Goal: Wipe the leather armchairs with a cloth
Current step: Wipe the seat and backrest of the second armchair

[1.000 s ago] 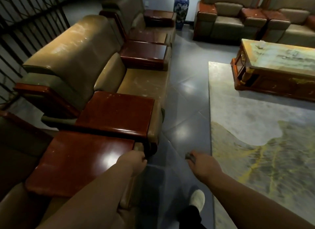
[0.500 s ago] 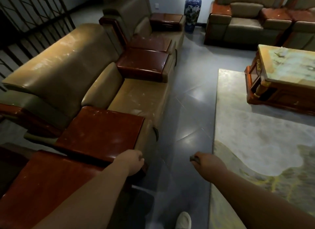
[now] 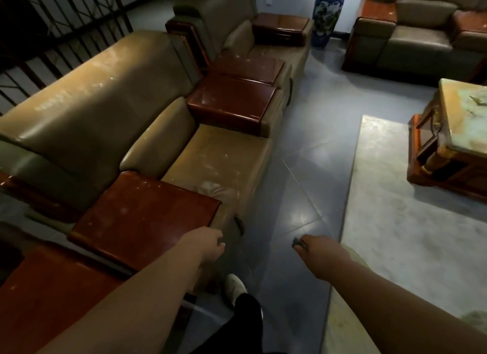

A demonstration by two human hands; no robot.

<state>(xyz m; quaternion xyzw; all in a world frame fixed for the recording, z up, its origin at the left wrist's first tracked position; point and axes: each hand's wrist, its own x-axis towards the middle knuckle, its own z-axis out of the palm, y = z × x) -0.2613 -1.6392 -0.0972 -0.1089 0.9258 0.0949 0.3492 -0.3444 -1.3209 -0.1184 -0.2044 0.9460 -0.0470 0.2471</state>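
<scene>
A tan leather armchair (image 3: 216,158) with dusty, streaked seat and back stands at the left, flanked by glossy red-brown wooden armrests (image 3: 147,216). A second like armchair (image 3: 274,50) stands beyond it. My right hand (image 3: 320,249) hangs over the grey floor and grips a small dark cloth (image 3: 299,244), of which only a corner shows. My left hand (image 3: 212,244), fingers loosely curled and holding nothing, hangs by the front corner of the near armrest.
A pale patterned rug (image 3: 411,222) covers the floor at the right, with a wooden coffee table (image 3: 453,132) on it. A blue vase (image 3: 326,13) and more sofas (image 3: 416,34) stand at the back. A metal railing (image 3: 52,24) runs behind the armchairs. My shoe (image 3: 234,287) steps forward.
I have walked forward along the row of armchairs; the near armchair now lies closer and more central. Both hands keep their pose, the cloth still in the right one.
</scene>
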